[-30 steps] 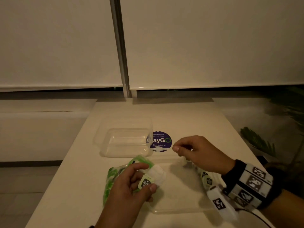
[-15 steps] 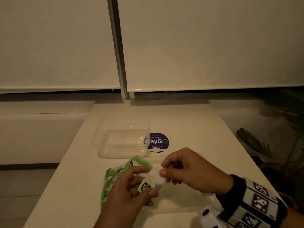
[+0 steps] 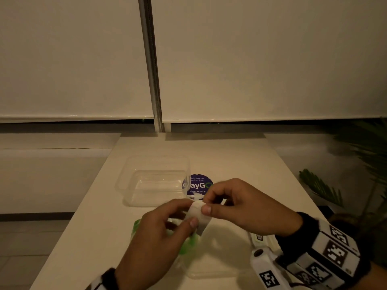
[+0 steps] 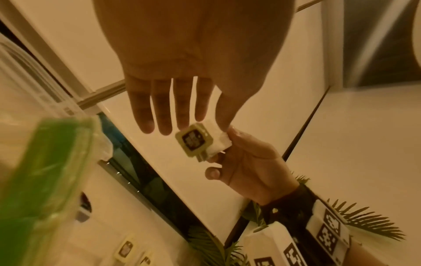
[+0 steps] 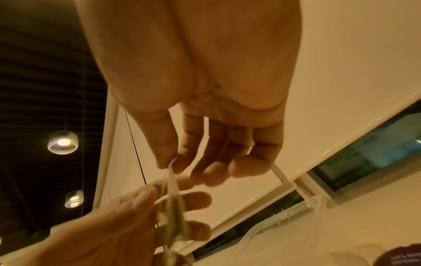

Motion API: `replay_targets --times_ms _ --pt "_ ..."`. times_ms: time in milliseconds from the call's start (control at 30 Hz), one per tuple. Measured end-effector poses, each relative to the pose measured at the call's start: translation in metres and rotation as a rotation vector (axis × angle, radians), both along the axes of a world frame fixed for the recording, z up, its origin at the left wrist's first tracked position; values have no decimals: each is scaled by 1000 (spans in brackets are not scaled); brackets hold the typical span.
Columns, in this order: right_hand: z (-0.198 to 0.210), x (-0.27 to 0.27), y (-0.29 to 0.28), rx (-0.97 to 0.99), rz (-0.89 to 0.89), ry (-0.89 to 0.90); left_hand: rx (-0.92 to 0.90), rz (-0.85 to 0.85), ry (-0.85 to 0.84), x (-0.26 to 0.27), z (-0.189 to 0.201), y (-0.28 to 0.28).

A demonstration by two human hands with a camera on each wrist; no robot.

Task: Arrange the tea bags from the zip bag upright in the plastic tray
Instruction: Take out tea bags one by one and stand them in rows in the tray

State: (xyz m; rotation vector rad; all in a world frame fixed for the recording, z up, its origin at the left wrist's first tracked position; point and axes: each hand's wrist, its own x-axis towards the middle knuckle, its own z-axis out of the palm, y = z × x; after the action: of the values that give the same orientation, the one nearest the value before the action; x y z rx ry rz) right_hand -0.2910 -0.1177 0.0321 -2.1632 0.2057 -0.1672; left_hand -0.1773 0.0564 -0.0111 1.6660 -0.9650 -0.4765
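Note:
A white tea bag (image 3: 199,216) with a green-edged tag (image 4: 193,142) is held above the table between both hands. My left hand (image 3: 189,214) pinches its lower part with thumb and forefinger. My right hand (image 3: 206,204) pinches its upper corner, and the right wrist view shows that pinch on the tea bag (image 5: 172,181) edge-on. The clear plastic tray (image 3: 134,164) stands just beyond the hands, to the left, with nothing visible inside. The zip bag (image 3: 136,227) with green packets lies under my left hand, mostly hidden.
A round purple sticker (image 3: 199,185) lies on the table right of the tray. Loose tea bags (image 3: 259,237) lie beside my right wrist. A clear flat piece of plastic (image 3: 209,273) lies at the front. A plant (image 3: 320,189) stands off the right edge.
My right hand came left from the table's middle and pinched the tea bag held by my left hand. Both hands then rose slightly toward the tray.

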Motion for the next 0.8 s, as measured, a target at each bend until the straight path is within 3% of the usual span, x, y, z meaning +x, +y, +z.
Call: replay_targets --times_ms 300,367,533,667,800 --pt "-19 1 12 432 -196 -144 -204 20 218 -1 17 -20" --pt "-25 2 15 483 -271 -166 -214 78 162 -1 11 -16" --pt "-30 0 21 577 -372 -197 -101 -3 -132 -7 0 -3" --pt "-32 -2 30 665 -418 -212 -112 65 -171 -8 -6 -3" --pt "-38 -4 40 659 -403 -220 -102 -12 -133 -11 -1 -4"
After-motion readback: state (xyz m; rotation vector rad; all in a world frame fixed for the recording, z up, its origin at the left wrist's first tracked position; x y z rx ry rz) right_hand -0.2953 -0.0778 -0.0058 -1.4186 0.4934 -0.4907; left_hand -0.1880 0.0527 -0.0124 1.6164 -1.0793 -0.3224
